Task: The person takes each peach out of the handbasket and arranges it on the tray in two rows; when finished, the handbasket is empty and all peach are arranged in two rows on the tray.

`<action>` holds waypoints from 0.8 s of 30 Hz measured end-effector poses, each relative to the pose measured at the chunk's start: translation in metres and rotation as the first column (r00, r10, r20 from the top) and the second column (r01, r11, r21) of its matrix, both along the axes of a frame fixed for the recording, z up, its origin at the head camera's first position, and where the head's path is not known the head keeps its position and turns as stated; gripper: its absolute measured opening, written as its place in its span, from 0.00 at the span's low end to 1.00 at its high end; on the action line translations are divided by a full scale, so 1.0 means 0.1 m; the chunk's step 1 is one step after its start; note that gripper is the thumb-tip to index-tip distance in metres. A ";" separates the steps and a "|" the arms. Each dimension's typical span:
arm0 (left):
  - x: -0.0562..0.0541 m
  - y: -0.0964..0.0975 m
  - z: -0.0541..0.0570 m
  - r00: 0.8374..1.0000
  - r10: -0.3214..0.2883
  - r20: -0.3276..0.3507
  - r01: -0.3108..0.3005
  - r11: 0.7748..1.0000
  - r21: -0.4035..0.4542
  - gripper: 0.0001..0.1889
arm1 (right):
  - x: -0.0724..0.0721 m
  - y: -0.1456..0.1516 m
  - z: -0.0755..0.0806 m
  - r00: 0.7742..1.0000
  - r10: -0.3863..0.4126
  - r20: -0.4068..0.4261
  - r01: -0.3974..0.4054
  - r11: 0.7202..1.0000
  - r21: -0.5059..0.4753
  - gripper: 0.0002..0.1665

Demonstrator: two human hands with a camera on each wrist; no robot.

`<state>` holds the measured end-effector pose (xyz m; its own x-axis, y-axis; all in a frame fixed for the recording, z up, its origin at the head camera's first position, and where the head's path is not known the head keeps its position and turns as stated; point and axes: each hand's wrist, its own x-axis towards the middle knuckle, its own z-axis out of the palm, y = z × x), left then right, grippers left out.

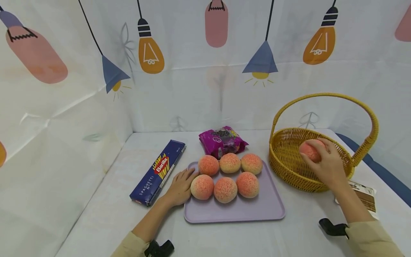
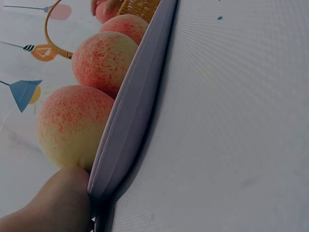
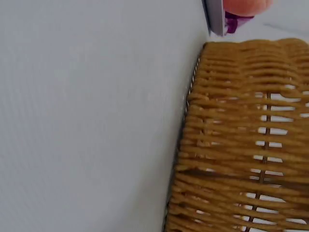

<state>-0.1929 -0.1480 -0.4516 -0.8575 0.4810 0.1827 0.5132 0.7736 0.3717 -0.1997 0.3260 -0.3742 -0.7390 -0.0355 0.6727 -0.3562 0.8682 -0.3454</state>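
Observation:
My right hand (image 1: 330, 167) grips a pink peach (image 1: 310, 151) over the wicker basket (image 1: 289, 176) on the right. In the right wrist view the woven basket wall (image 3: 231, 145) fills one side, and that hand is out of sight. A lilac tray (image 1: 234, 213) lies in the middle of the table, bearing several peaches (image 1: 225, 190) in two rows. My left hand (image 1: 180, 187) rests at the tray's left edge with fingers extended, beside the nearest-left peach (image 1: 202, 187). In the left wrist view, part of that hand (image 2: 60, 195) meets the tray rim just below a peach (image 2: 75, 128).
A blue Barilla spaghetti box (image 1: 158, 173) lies left of the tray. Behind the tray is a purple snack bag (image 1: 222, 141). A brown and white packet (image 1: 364, 196) lies partly under my right forearm. The basket's tall handle (image 1: 327, 95) arches above it.

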 end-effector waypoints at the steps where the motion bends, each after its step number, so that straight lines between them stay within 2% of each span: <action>1: 0.00 0.00 0.00 1.000 0.000 -0.001 0.000 1.000 -0.001 0.24 | 0.01 -0.03 0.00 1.000 0.010 -0.007 -0.010 1.000 -0.021 0.28; 6: 0.00 0.00 0.00 1.000 -0.002 -0.001 0.002 1.000 -0.005 0.24 | 0.04 -0.17 0.04 0.997 0.064 -0.053 -0.068 0.994 -0.082 0.31; 13: 0.01 0.01 0.01 1.000 -0.003 0.003 0.003 1.000 -0.002 0.24 | 0.14 -0.39 0.16 0.984 0.111 -0.137 -0.122 0.989 -0.080 0.38; 19: 0.01 0.01 0.02 1.000 -0.005 0.004 0.005 1.000 0.008 0.23 | 0.23 -0.55 0.19 0.969 0.204 -0.138 -0.214 0.975 -0.063 0.38; 24: 0.00 0.01 0.02 1.000 -0.003 0.000 0.003 1.000 0.004 0.23 | 0.29 -0.69 0.12 0.946 0.315 -0.081 -0.318 0.948 -0.024 0.38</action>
